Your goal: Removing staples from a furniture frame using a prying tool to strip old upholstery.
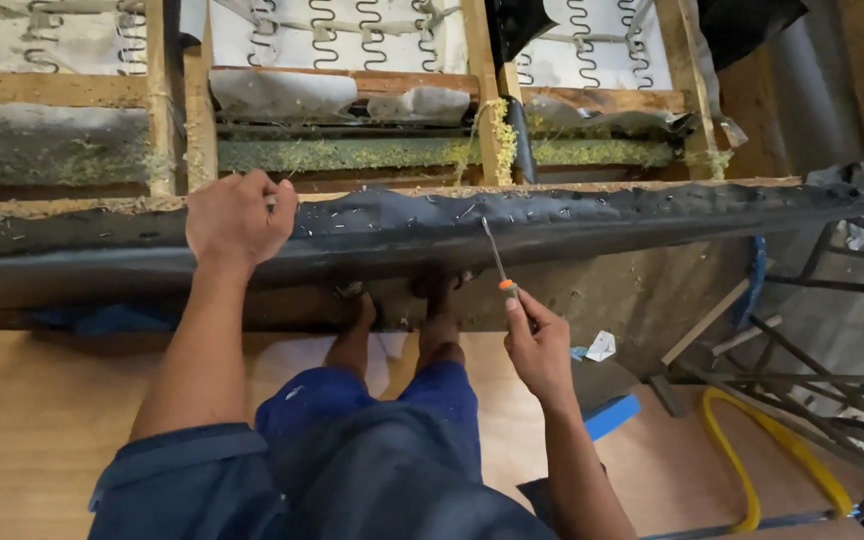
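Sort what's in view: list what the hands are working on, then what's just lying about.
In hand:
left hand gripping the black covering
right hand holding the screwdriver, tip at the staples
wooden frame

Lying about:
yellow hose
blue tape
metal rods

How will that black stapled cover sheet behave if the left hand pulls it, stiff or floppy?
Probably floppy: the black cover sheet wrinkles and sags along the wooden rail. It likely resists pulling, since staples still dot it. The left hand bunches its edge in a fist, suggesting a thin, pliable material.
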